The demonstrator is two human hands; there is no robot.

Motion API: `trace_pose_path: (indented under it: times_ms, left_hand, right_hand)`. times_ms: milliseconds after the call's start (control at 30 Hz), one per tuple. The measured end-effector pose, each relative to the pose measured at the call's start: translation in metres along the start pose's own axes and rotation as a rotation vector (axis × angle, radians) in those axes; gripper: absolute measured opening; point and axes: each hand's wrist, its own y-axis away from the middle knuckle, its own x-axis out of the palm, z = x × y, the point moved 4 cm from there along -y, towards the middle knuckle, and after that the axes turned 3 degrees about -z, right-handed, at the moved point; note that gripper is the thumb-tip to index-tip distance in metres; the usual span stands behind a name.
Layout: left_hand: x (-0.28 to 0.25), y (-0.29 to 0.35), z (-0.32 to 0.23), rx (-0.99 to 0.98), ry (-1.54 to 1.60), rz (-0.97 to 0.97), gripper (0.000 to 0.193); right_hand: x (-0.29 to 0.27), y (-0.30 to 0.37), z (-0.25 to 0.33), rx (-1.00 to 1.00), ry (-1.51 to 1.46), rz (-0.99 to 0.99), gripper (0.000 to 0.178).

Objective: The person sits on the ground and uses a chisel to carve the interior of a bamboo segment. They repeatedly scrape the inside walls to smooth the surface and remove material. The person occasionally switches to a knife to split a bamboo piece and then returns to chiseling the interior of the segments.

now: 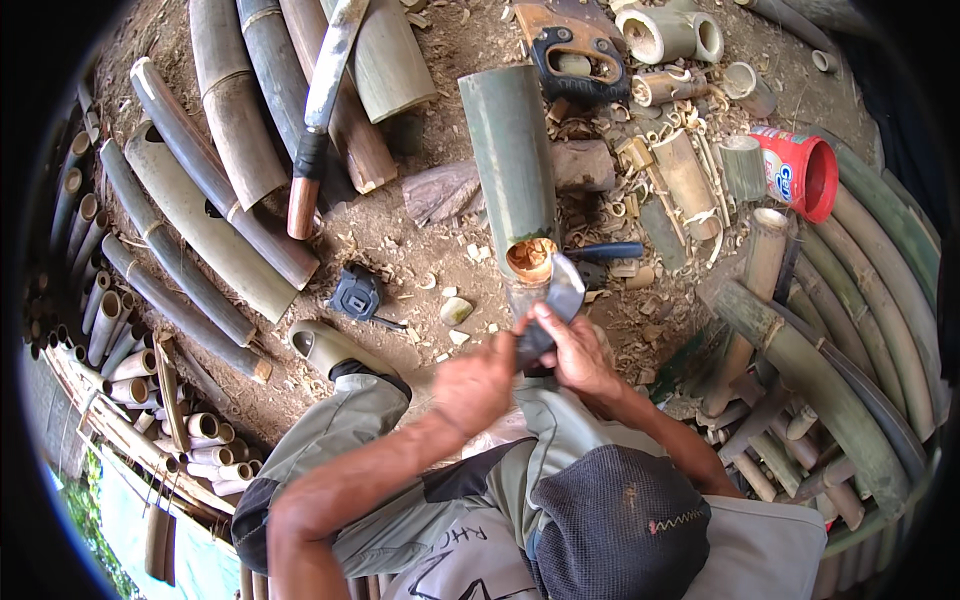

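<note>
A thick green bamboo tube [508, 150] lies pointing toward me, propped across a weathered wood block [440, 193]. Orange-brown, ragged fibre shows in the cut opening near its close end. Right at that opening is a knife with a broad, curved, shiny blade [568, 286] and a dark grip. My left hand [478, 385], slightly blurred, is closed at the grip. Around the base of the blade my right hand [575, 352] is closed, its thumb pressed along the metal. Fingers hide part of the grip and the tube's near end.
A machete [328, 95] rests on bamboo poles at the left, above a tape measure [357, 294]. A handsaw [575, 55], bamboo offcuts and a red tub [800, 172] lie at the right. Bamboo poles [800, 370] crowd the right side. A dark cap [622, 525] shows below.
</note>
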Motion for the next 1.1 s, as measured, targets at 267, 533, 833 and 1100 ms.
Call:
trace_pose_path:
  times_ms: [267, 533, 833, 1100]
  left_hand:
    - [-0.123, -0.046, 0.036, 0.186, -0.353, 0.460, 0.023]
    - [-0.031, -0.015, 0.022, -0.011, 0.030, 0.284, 0.029]
    - [-0.091, -0.021, 0.007, 0.173, -0.359, 0.076, 0.014]
    - [-0.072, -0.034, 0.050, 0.102, 0.013, 0.358, 0.024]
  right_hand:
    - [0.044, -0.018, -0.002, 0.256, -0.572, 0.446, 0.031]
    - [-0.003, -0.005, -0.001, 0.012, 0.137, 0.036, 0.030]
    - [0.016, 0.008, 0.024, 0.102, -0.380, 0.270, 0.026]
    - [0.022, -0.008, 0.008, 0.239, -0.240, 0.188, 0.028]
